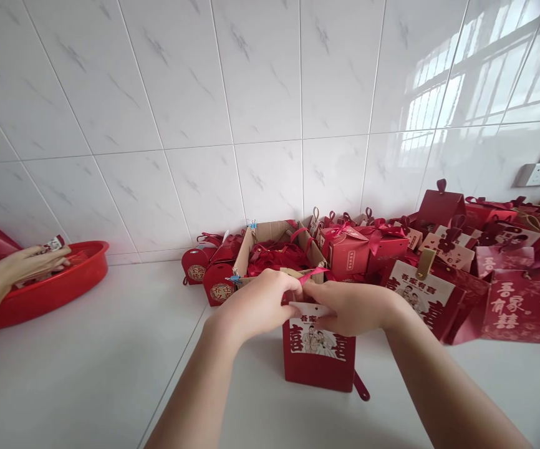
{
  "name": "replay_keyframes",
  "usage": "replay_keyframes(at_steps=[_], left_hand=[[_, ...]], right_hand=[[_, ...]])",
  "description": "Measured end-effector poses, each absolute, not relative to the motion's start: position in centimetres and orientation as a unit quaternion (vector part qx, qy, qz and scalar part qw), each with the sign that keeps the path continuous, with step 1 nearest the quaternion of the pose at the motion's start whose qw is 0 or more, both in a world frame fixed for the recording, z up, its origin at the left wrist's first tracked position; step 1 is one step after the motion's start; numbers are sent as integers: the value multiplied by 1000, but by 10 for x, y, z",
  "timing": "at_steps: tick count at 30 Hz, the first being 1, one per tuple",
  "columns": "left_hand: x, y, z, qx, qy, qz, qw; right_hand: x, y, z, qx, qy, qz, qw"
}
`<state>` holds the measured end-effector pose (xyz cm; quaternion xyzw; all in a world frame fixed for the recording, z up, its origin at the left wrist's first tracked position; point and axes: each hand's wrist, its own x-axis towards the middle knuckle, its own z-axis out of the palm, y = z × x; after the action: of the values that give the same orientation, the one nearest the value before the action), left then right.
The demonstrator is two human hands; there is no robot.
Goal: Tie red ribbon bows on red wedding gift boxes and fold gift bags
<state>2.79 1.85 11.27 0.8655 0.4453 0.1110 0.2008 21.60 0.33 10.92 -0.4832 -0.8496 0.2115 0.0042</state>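
A red gift box (319,369) with a cream printed panel stands upright on the counter in front of me. At its top edge, my left hand (263,300) is closed with bent fingers on the left side. From the other side my right hand (351,305) grips the same top edge, its fingertips close to the left ones. A bright pink ribbon (314,273) shows just above the fingers; which hand touches it I cannot tell. By the box's lower right corner lies a dark red strap (361,386). The fingers hide the box's opening.
Behind my hands sits a cardboard box (317,251) of red ribbons, with red gift boxes (197,265) to its left. Many more gift boxes (522,305) crowd the right side. At left, another person's hand (22,265) is over a red plastic basin (83,274). A tiled wall (270,100) stands behind.
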Motion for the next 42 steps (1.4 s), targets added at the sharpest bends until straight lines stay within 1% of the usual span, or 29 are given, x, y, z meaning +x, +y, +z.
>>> replay_keyframes(at_steps=[4, 8, 11, 14, 23, 33, 36, 39, 42], left_hand=[[24, 22, 111, 852, 470, 96, 210], [19, 24, 112, 841, 473, 82, 249], [17, 26, 113, 840, 454, 93, 283], [17, 26, 113, 837, 448, 111, 294], [14, 29, 108, 841, 435, 135, 291], [21, 21, 114, 864, 426, 122, 238], [31, 22, 110, 866, 424, 131, 232], [35, 26, 106, 865, 437, 110, 222], [35, 27, 104, 860, 454, 101, 212]], right_hand=[[218, 5, 108, -486, -845, 223, 5], [219, 7, 107, -493, -837, 237, -9], [219, 7, 108, -480, -844, 238, -21], [218, 7, 109, -470, -851, 233, -19], [214, 5, 106, -475, -849, 231, -9], [214, 4, 103, -485, -850, 208, -12], [212, 3, 103, -487, -852, 192, -11], [212, 3, 103, -500, -845, 189, -18], [218, 4, 104, -520, -831, 192, 35]])
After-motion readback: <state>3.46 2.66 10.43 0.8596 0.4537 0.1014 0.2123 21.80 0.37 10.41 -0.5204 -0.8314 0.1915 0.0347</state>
